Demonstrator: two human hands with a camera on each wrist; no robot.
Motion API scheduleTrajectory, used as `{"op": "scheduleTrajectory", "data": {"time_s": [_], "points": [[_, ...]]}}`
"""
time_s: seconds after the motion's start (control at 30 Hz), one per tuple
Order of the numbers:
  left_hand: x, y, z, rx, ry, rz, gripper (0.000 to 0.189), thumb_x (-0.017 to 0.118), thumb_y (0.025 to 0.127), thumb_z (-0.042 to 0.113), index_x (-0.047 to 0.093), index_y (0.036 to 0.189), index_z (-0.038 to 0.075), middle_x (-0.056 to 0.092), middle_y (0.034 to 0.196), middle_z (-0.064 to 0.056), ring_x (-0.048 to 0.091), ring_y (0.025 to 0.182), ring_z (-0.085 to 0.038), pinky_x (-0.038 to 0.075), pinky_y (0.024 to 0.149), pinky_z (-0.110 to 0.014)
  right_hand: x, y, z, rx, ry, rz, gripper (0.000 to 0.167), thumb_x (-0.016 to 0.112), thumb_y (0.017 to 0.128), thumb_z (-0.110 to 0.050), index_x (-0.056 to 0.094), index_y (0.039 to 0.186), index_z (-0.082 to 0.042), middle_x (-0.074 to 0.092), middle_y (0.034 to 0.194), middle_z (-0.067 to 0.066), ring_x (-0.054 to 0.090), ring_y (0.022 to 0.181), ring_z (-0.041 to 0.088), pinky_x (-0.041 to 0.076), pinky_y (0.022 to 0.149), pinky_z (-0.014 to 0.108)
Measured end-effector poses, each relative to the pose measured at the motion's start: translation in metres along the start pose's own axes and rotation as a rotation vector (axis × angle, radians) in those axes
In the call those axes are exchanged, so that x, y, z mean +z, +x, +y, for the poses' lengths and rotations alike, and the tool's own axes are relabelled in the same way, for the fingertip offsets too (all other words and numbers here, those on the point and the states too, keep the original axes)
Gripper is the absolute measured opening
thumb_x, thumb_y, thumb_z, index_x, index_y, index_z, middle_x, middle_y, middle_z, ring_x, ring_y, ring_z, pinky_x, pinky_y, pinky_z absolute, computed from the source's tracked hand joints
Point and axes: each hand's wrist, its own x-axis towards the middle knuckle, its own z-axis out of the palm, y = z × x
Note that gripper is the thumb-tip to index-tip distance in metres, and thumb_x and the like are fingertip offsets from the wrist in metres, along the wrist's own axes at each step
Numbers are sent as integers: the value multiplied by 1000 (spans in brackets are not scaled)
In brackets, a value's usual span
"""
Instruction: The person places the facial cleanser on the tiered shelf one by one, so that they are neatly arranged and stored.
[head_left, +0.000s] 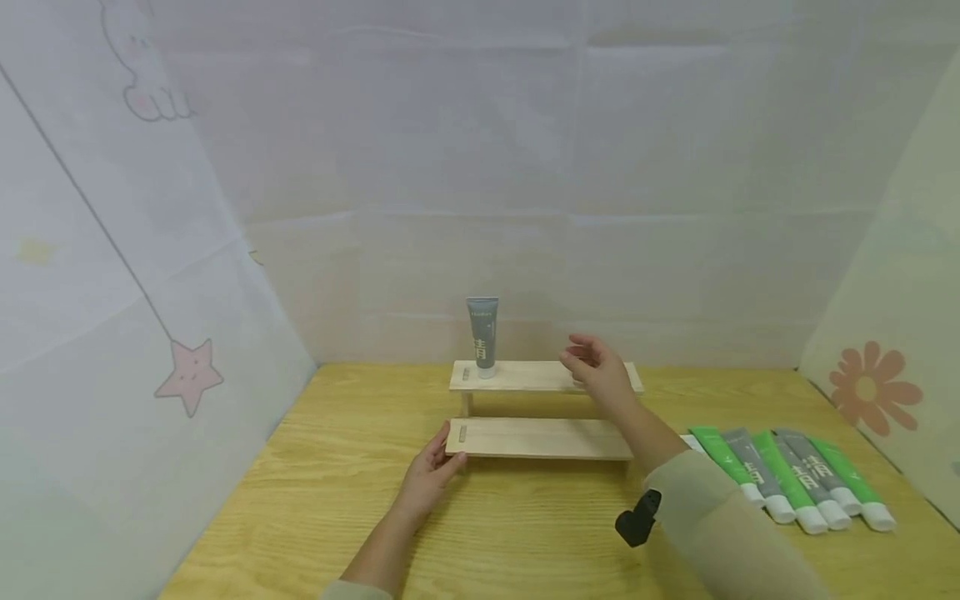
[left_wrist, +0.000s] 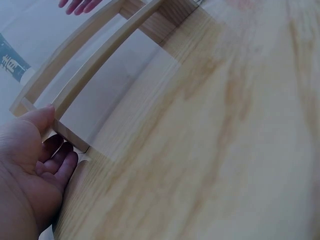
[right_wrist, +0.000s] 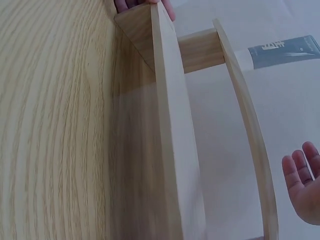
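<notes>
A two-tier wooden stand (head_left: 540, 438) is on the table, its lower board in front of and below the upper board (head_left: 525, 377). Near the left end of the upper board, a grey-blue squeeze tube (head_left: 483, 333) stands upright on its white cap. My left hand (head_left: 429, 477) holds the lower tier's left end, the thumb at the board's edge and the fingers by the side support (left_wrist: 70, 136). Over the right part of the upper board is my right hand (head_left: 600, 375), fingers loosely bent and nothing in them. The right wrist view shows that hand (right_wrist: 305, 185) apart from the board.
Several green tubes (head_left: 787, 475) and grey tubes (head_left: 757, 471) with white caps lie side by side at the table's right, by my right forearm. A white cloth wall (head_left: 480, 167) stands behind the table (head_left: 360, 433), with more cloth on both sides.
</notes>
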Motion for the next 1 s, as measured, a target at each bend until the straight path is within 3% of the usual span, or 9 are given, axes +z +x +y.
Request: {"op": "scheduleTrajectory", "data": {"time_s": [0.27, 0.4, 0.47, 0.73, 0.87, 1.0], "points": [[0, 3, -1, 2, -9, 11, 71, 59, 98, 14, 19, 156, 4, 38, 153, -23, 41, 139, -37, 44, 108, -29, -32, -11, 0, -18, -63, 33, 52, 58, 99, -34, 44, 144, -11, 53, 138, 16, 51, 127, 29, 47, 102, 37], [0, 3, -3, 1, -17, 12, 71, 60, 98, 13, 20, 155, 3, 38, 152, -23, 41, 139, -37, 45, 107, -26, -51, -15, 8, -21, -97, 55, 55, 57, 99, -39, 44, 144, -10, 53, 138, 16, 50, 127, 29, 49, 96, 22], [0, 2, -4, 1, -10, 9, 71, 60, 98, 14, 19, 155, 3, 38, 152, -24, 42, 139, -37, 45, 107, -27, -60, -17, 14, -18, -123, 71, 56, 56, 99, -41, 44, 144, -10, 53, 137, 16, 51, 125, 29, 48, 86, 14], [0, 3, -6, 0, 7, 4, 72, 60, 98, 17, 19, 156, 4, 37, 153, -22, 40, 140, -37, 44, 109, -30, -91, -27, 20, -34, -201, 118, 60, 53, 100, -43, 42, 145, -5, 52, 138, 20, 49, 127, 30, 44, 94, 25], [0, 4, -6, 1, -5, -8, 72, 60, 98, 16, 17, 156, 3, 35, 154, -23, 39, 141, -37, 44, 108, -27, -107, -33, 22, -22, -239, 132, 60, 52, 100, -42, 41, 145, -4, 53, 134, 16, 53, 115, 13, 44, 85, 15], [-1, 5, -7, -2, 5, -3, 72, 60, 98, 16, 18, 156, 3, 35, 154, -23, 39, 140, -37, 44, 108, -27, -125, -40, 26, -18, -270, 152, 62, 53, 99, -45, 42, 144, -3, 57, 120, -6, 48, 100, -9, 43, 80, 10]]}}
